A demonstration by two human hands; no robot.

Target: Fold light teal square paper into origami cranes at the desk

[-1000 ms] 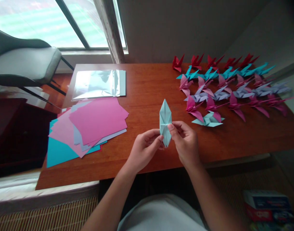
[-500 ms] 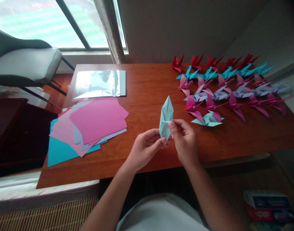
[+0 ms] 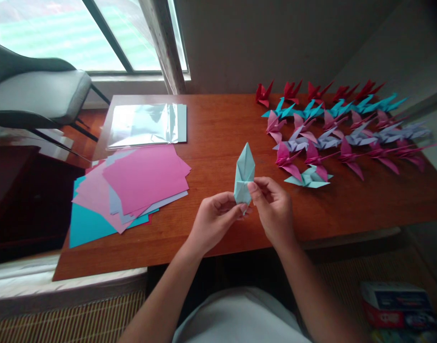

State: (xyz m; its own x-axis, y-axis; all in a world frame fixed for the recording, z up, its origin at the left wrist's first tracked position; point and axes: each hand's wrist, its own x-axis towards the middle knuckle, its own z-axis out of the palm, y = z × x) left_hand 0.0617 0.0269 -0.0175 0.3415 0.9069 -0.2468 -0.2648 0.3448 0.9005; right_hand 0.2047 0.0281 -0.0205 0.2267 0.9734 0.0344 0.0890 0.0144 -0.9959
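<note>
A pale mint sheet of folded origami paper [image 3: 244, 166], long and pointed at the top, stands upright between my hands above the table. My left hand [image 3: 220, 214] pinches its lower end, thumb in front and fingers behind. On its right edge, my right hand [image 3: 273, 205] grips near the middle with the thumb on the front face. A crosswise fold shows at thumb height, and the lower tip is partly hidden by my left fingers. To the right lies a finished mint paper crane [image 3: 309, 177], touched by neither hand.
Rows of red, turquoise, pink and lavender paper cranes [image 3: 329, 138] fill the table's right side. At left lie fanned coloured sheets [image 3: 147, 178], with a clear plastic packet of paper [image 3: 143, 125] behind them. A chair [image 3: 39, 93] stands beyond the table's left end.
The folded paper has shifted slightly left and turned a little in my fingers. Its lower part now looks blunter, with a clearer crosswise fold. Both hands keep their grip.
</note>
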